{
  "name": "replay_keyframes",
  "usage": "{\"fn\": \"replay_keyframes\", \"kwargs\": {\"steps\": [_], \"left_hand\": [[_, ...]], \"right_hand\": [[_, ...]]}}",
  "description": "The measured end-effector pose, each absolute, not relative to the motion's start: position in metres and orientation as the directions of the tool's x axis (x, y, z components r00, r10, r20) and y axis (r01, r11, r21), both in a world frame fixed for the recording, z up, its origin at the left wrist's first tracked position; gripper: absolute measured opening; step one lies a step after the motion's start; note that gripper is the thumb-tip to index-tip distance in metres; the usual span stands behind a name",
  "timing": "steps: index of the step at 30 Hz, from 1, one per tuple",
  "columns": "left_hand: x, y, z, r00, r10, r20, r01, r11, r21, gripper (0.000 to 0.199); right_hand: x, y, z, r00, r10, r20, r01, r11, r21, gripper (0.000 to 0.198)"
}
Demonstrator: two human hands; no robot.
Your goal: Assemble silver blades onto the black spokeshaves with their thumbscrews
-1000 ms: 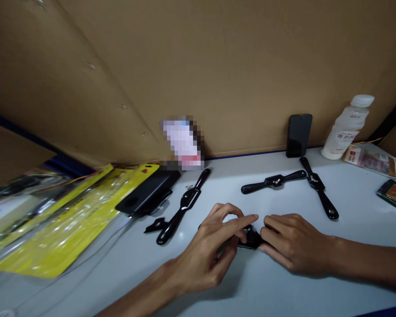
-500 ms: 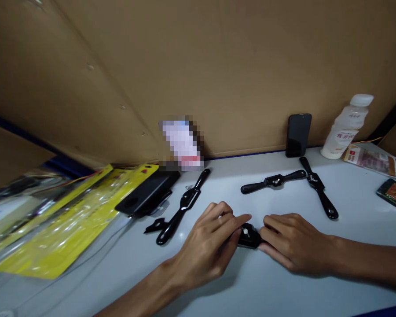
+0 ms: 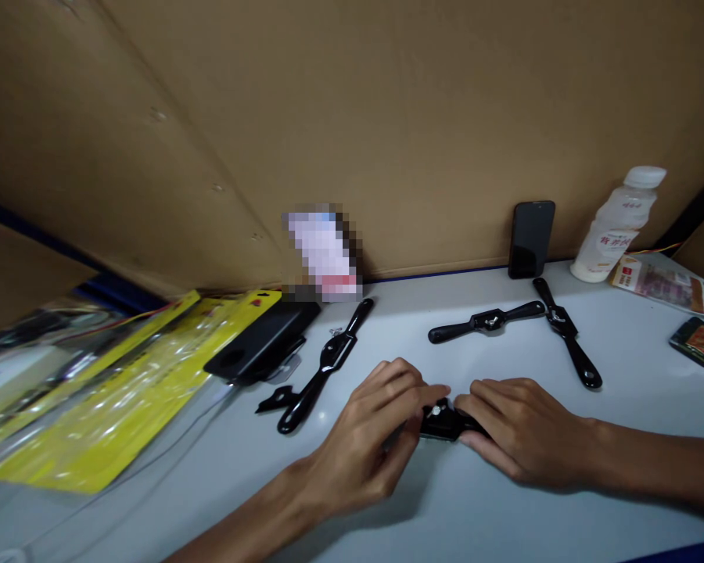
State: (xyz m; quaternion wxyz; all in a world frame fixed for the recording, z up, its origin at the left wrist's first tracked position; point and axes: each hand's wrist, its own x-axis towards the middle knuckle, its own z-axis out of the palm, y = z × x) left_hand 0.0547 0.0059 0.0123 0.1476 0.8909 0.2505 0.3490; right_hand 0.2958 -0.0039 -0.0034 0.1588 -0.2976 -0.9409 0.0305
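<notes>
- The black spokeshave (image 3: 443,424) is between your hands.
- Your right hand (image 3: 519,434), at its three o'clock, grasps one handle.
- Your left hand (image 3: 372,430), at nine o'clock, curls over it; I cannot tell whether it grips.
- At ten o'clock lies another spokeshave (image 3: 331,353).

One left hand (image 3: 375,430) and one right hand (image 3: 519,426) were in view, with four black two-handled tools (image 3: 332,353), one loose black plate (image 3: 277,399), one upright dark phone (image 3: 531,238), one bottle (image 3: 613,227), one printed packet (image 3: 660,283) and at least two yellow packages (image 3: 76,461).
</notes>
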Motion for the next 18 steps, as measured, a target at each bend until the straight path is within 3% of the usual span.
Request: {"fn": "replay_keyframes", "kwargs": {"steps": [4, 18], "left_hand": [[0.0533, 0.0117, 0.0074, 0.607, 0.618, 0.499, 0.426, -0.784, 0.452, 0.045], [0.0510, 0.0161, 0.0070, 0.648, 0.566, 0.511, 0.392, -0.822, 0.414, 0.046]], "right_hand": [[0.2955, -0.0044, -0.0029, -0.766, 0.582, 0.274, 0.563, 0.812, -0.151, 0.035], [0.2960, -0.0044, -0.0028, -0.787, 0.578, 0.216, 0.555, 0.816, -0.162, 0.030]]}}
